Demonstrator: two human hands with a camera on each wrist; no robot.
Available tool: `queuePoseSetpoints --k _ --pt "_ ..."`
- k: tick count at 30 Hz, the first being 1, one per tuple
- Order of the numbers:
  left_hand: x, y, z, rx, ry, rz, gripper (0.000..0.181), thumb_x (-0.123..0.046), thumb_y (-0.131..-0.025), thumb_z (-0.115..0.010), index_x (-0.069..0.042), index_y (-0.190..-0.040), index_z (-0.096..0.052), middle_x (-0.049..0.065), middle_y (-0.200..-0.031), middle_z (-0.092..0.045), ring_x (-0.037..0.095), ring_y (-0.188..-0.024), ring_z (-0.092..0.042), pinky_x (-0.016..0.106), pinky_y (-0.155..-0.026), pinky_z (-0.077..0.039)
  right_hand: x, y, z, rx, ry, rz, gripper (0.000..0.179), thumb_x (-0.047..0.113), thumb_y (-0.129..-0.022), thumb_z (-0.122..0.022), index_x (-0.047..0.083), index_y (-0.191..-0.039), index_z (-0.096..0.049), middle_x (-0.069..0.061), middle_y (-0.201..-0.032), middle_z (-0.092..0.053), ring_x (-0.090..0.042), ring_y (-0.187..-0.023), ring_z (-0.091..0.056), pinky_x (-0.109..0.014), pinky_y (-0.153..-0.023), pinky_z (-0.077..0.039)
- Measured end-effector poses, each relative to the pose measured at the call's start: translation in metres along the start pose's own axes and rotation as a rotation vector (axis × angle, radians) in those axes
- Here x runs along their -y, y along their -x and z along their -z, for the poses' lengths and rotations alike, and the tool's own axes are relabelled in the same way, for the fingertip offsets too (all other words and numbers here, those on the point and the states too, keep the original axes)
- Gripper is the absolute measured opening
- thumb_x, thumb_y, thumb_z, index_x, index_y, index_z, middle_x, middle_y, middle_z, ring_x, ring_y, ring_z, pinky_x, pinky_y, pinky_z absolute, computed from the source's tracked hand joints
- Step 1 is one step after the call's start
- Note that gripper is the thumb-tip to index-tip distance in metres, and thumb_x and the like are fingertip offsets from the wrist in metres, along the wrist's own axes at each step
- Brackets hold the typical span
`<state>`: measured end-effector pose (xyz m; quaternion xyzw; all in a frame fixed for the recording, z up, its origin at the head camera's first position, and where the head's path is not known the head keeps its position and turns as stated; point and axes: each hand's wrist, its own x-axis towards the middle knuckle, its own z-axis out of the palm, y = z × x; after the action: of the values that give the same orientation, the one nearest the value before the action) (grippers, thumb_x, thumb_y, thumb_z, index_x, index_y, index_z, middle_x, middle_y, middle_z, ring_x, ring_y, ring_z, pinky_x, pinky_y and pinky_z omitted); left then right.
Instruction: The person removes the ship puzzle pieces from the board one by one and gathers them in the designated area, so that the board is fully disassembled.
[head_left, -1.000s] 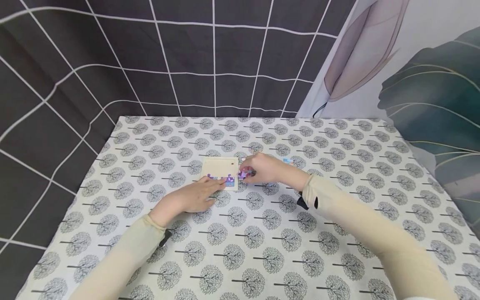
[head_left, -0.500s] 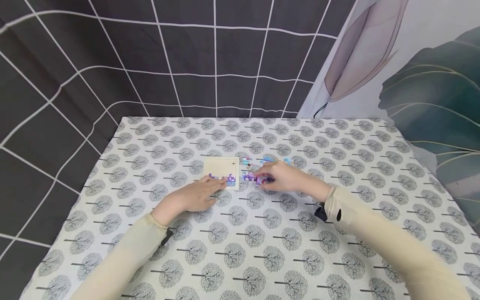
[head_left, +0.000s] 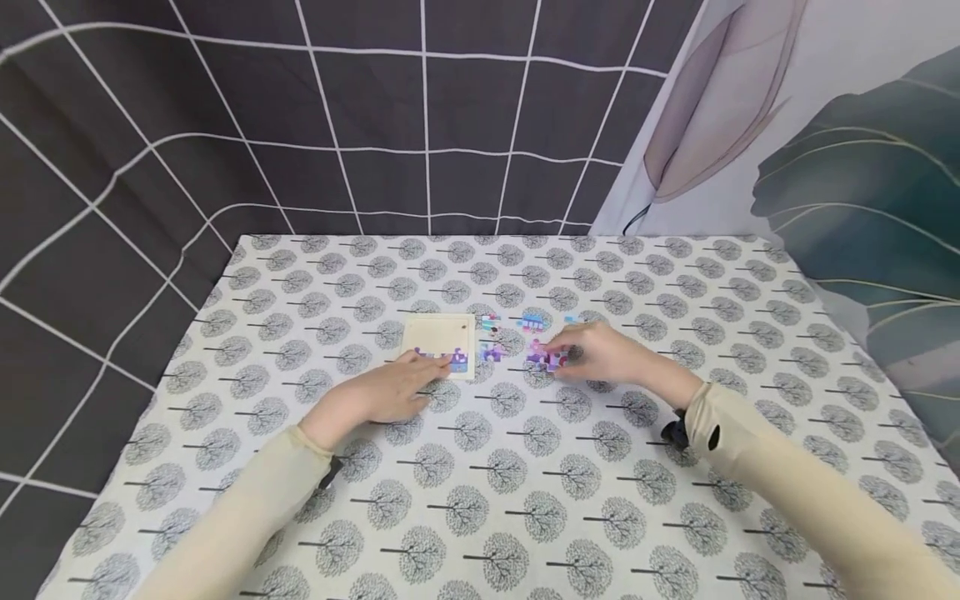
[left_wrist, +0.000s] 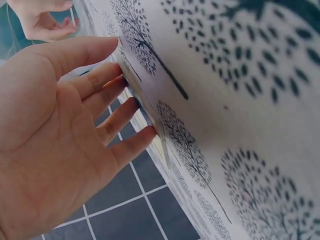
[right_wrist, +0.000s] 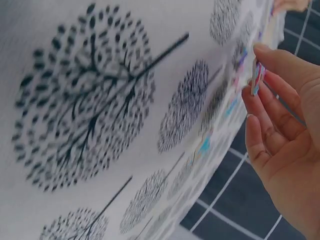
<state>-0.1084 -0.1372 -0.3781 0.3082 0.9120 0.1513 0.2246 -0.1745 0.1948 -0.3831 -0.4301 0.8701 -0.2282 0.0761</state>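
A shallow cream puzzle tray (head_left: 427,331) lies on the table, with purple and blue jigsaw pieces (head_left: 459,360) along its near side. My left hand (head_left: 392,390) rests on that near side; in the left wrist view its fingers (left_wrist: 116,120) reach the tray edge fairly straight. To the right of the tray, my right hand (head_left: 606,354) pinches a jigsaw piece (right_wrist: 258,79) between thumb and fingertips. The right wrist view shows this piece tilted on edge, off the cloth. Beside those fingertips lies a pink and purple piece (head_left: 537,350), partly covered in the head view.
Several loose pieces lie right of the tray: a purple one (head_left: 492,352), a blue one (head_left: 533,322), a small multicoloured one (head_left: 490,323) and a light blue one (head_left: 570,319). A tree-print cloth (head_left: 480,500) covers the table. Dark checked fabric (head_left: 360,108) hangs behind.
My right hand has moved right, from the tray's right edge to the farther loose pieces, uncovering pieces beside the tray. My left hand stays on the tray.
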Motion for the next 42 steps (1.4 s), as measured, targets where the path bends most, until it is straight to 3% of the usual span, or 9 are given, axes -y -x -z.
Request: queuePoseSetpoints --k 6,12,23,32,37,42 --pt "-0.002 0.002 -0.001 -0.038 0.003 -0.01 0.052 -0.012 -0.092 -0.051 -0.002 -0.141 -0.037 0.01 -0.153 -0.024 0.031 -0.139 -0.024 0.048 -0.117 -0.009 -0.007 0.006 0.008 -0.009 0.013 -0.058 0.038 0.016 -0.075 -0.077 0.002 -0.108 -0.067 -0.008 -0.102 -0.069 -0.023 -0.092 -0.065 -0.038 -0.086 -0.055" --pt "0.0 0.0 -0.004 -0.042 0.013 -0.002 0.052 -0.014 -0.093 -0.05 -0.006 -0.143 -0.036 0.006 -0.153 -0.023 0.031 -0.138 -0.025 0.046 -0.116 -0.014 -0.012 0.017 0.015 -0.005 0.026 -0.124 0.038 0.018 -0.076 -0.076 0.003 -0.11 -0.066 -0.009 -0.104 -0.069 -0.025 -0.095 -0.064 -0.042 -0.086 -0.054" --pt "-0.001 0.001 -0.005 -0.054 0.008 -0.028 0.053 -0.013 -0.093 -0.051 -0.002 -0.142 -0.035 0.009 -0.153 -0.024 0.034 -0.137 -0.026 0.047 -0.116 -0.015 -0.028 0.029 0.013 -0.008 0.058 -0.172 0.038 0.015 -0.075 -0.077 0.006 -0.11 -0.067 -0.012 -0.109 -0.067 -0.028 -0.098 -0.064 -0.043 -0.089 -0.053" --pt "0.0 0.002 -0.004 -0.056 0.014 -0.023 0.053 -0.017 -0.094 -0.049 -0.003 -0.143 -0.033 0.008 -0.153 -0.023 0.032 -0.137 -0.026 0.046 -0.116 -0.017 -0.025 0.027 0.01 -0.002 0.079 -0.198 0.038 0.019 -0.076 -0.076 0.006 -0.111 -0.067 -0.013 -0.109 -0.068 -0.031 -0.1 -0.064 -0.045 -0.092 -0.051" --pt "-0.003 0.002 -0.003 -0.051 -0.016 -0.033 0.052 -0.015 -0.094 -0.05 0.0 -0.142 -0.035 0.01 -0.152 -0.026 0.033 -0.137 -0.028 0.046 -0.116 -0.015 -0.021 0.026 0.008 -0.009 0.087 -0.174 0.037 0.016 -0.074 -0.077 0.004 -0.108 -0.068 -0.014 -0.107 -0.068 -0.031 -0.098 -0.065 -0.045 -0.091 -0.052" --pt "-0.01 0.002 0.0 -0.052 -0.11 -0.036 0.051 -0.015 -0.094 -0.049 0.002 -0.14 -0.036 0.013 -0.15 -0.029 0.035 -0.135 -0.031 0.047 -0.115 -0.02 -0.018 0.024 0.009 0.0 0.135 -0.175 0.036 0.015 -0.073 -0.077 0.004 -0.107 -0.069 -0.014 -0.105 -0.069 -0.029 -0.093 -0.067 -0.043 -0.086 -0.054"
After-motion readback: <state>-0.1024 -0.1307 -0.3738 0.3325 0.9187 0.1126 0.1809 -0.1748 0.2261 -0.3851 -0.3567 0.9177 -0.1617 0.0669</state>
